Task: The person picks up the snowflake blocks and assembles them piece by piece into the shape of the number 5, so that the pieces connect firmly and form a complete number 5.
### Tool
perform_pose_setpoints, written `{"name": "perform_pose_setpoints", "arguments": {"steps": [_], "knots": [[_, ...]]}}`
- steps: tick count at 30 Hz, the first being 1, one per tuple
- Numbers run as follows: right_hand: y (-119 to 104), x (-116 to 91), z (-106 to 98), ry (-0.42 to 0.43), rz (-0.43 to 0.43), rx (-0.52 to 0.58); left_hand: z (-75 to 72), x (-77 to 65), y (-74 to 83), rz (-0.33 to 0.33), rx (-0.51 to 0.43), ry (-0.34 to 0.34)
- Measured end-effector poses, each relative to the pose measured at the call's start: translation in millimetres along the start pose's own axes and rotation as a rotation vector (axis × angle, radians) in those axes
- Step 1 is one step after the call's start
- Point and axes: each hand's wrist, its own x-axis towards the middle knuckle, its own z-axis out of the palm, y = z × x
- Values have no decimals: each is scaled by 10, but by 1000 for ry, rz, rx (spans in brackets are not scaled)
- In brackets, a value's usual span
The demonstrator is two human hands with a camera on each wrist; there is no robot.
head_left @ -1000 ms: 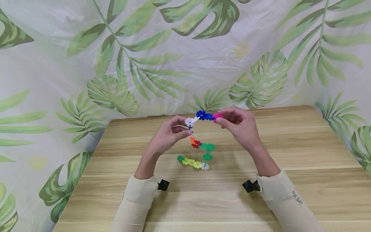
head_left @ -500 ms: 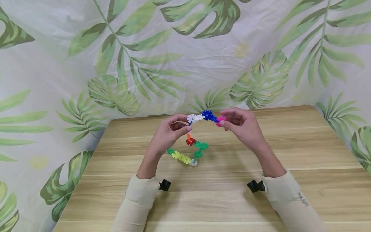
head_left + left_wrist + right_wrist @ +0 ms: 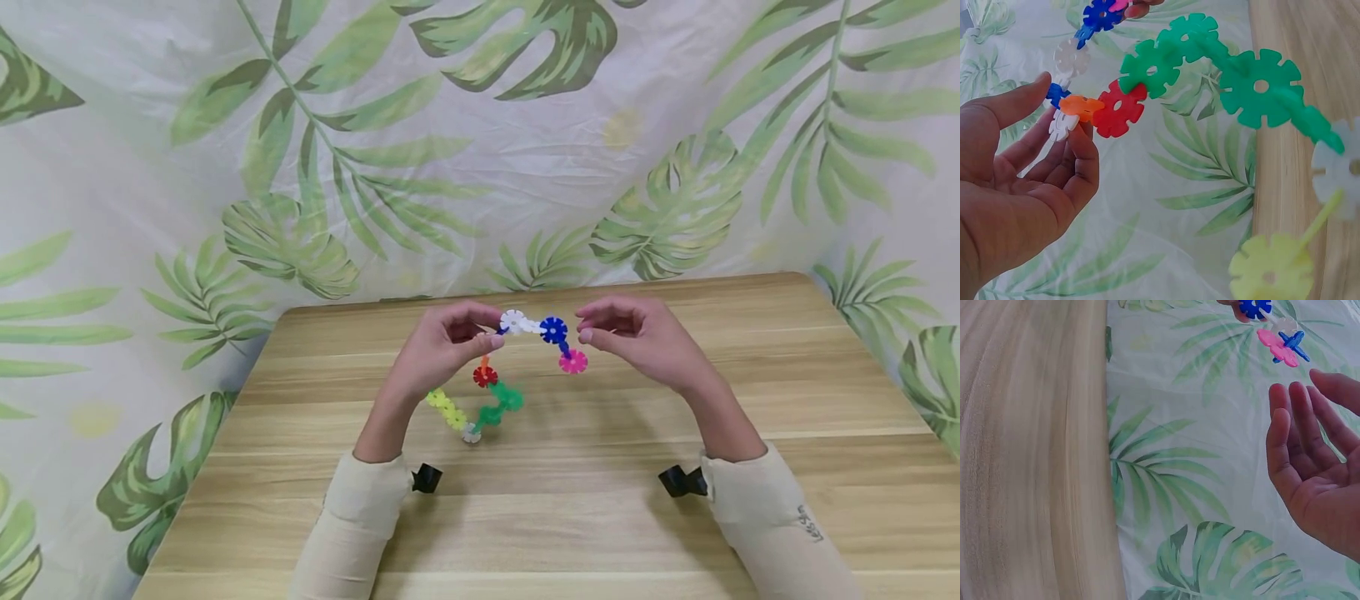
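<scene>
A chain of interlocking plastic snowflake discs hangs in the air from my left hand (image 3: 442,348), which pinches it near a small blue disc (image 3: 1057,95) and an orange disc (image 3: 1080,107). One end runs right through a white disc (image 3: 513,321) and a dark blue disc (image 3: 553,330) to a pink disc (image 3: 573,362). Below the hand, the other end passes a red disc (image 3: 485,377) and green discs (image 3: 511,399), then bends back to yellow discs (image 3: 447,410). My right hand (image 3: 647,340) holds nothing; its fingertips are just right of the blue and pink discs, apart from them.
A wood-grain table (image 3: 570,517) lies beneath both hands. Behind it hangs a pale cloth (image 3: 525,167) with a green leaf print. A black camera mount (image 3: 427,478) sticks out from the left cuff, another (image 3: 682,481) from the right.
My right hand has let go of the pink disc and drawn back to the right. That end of the chain now droops. The lower part has swung left under my left hand.
</scene>
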Motion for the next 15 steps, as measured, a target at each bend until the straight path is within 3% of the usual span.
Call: {"name": "perform_pose_setpoints", "arguments": {"steps": [8,15], "knots": [[-22,22,101,-54,-24,-8,112,17,-11,-14,63,-76],[11,49,188,-107,-29,-45,226,49,-49,-6,41,-123]]}}
